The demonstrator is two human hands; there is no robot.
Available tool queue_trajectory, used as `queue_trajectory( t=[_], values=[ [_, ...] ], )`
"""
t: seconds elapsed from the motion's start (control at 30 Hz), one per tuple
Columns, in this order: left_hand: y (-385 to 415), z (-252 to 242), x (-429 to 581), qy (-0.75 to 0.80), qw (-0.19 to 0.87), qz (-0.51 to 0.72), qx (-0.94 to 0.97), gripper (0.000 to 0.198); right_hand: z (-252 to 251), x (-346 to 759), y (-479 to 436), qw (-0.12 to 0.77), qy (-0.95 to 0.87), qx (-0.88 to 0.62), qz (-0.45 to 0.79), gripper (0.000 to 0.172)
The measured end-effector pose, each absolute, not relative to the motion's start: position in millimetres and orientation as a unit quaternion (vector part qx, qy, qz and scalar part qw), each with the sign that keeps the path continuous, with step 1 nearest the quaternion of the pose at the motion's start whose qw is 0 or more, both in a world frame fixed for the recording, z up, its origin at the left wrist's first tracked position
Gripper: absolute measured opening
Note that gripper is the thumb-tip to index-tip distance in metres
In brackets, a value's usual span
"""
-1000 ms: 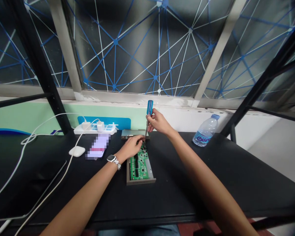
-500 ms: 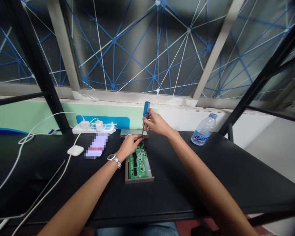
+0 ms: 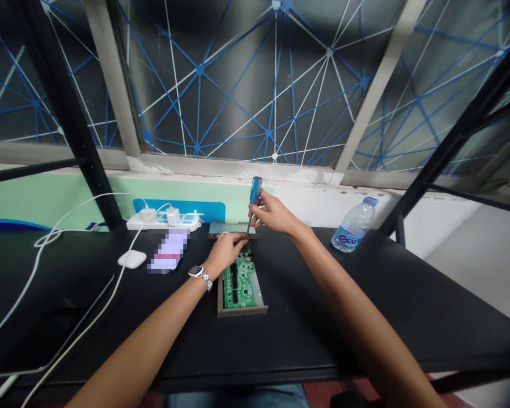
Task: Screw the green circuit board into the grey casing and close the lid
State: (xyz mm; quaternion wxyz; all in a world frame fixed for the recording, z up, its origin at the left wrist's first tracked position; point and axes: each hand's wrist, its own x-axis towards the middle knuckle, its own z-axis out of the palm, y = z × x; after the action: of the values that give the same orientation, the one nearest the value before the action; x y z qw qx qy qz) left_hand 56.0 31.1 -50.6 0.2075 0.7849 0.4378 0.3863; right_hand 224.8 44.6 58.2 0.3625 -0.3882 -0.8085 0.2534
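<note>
Head view, looking forward and down over a black table (image 3: 365, 317). I read the right hand (image 3: 272, 216) as clamped: thumb and fingers pinch a blue-handled screwdriver (image 3: 255, 192) just below its handle, held nearly upright, tip pointing down at the far end of a green circuit board (image 3: 240, 283). The left hand (image 3: 225, 253) lies just beside the tip, its fingers together and draped over the board's far end. I cannot tell whether they grip the board or only rest on it, nor whether the tip touches it. The board sits in an open grey metal casing (image 3: 242, 311) on the table. A watch (image 3: 199, 274) circles the left wrist. Left of the casing lie a blurred phone (image 3: 169, 252) and a white earbud case (image 3: 131, 259). Beyond them is a white power strip (image 3: 161, 221) with plugged-in chargers and white cables (image 3: 91, 313). Right of the casing, well apart, stands a water bottle (image 3: 353, 226).
</note>
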Motion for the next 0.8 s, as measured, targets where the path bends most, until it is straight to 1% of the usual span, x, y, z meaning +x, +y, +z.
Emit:
queue_trajectory(
  t=[0.2, 0.3, 0.47, 0.63, 0.8],
  values=[
    [33, -52, 52, 0.464, 0.191, 0.371, 0.781, 0.024, 51, 224, 53, 0.374, -0.776, -0.389, 0.325, 0.013],
    [32, -52, 49, 0.463, 0.186, 0.364, 0.786, 0.023, 47, 221, 55, 0.382, -0.768, -0.384, 0.342, 0.011],
    [28, -49, 50, 0.469, 0.146, 0.353, 0.796, 0.018, 40, 212, 53, 0.398, -0.769, -0.372, 0.333, 0.026],
    [26, -49, 50, 0.472, 0.132, 0.342, 0.801, 0.014, 39, 205, 49, 0.407, -0.773, -0.415, 0.254, 0.036],
    [27, -51, 50, 0.467, 0.124, 0.353, 0.801, 0.012, 40, 206, 48, 0.439, -0.759, -0.475, 0.07, 0.047]
  ],
)
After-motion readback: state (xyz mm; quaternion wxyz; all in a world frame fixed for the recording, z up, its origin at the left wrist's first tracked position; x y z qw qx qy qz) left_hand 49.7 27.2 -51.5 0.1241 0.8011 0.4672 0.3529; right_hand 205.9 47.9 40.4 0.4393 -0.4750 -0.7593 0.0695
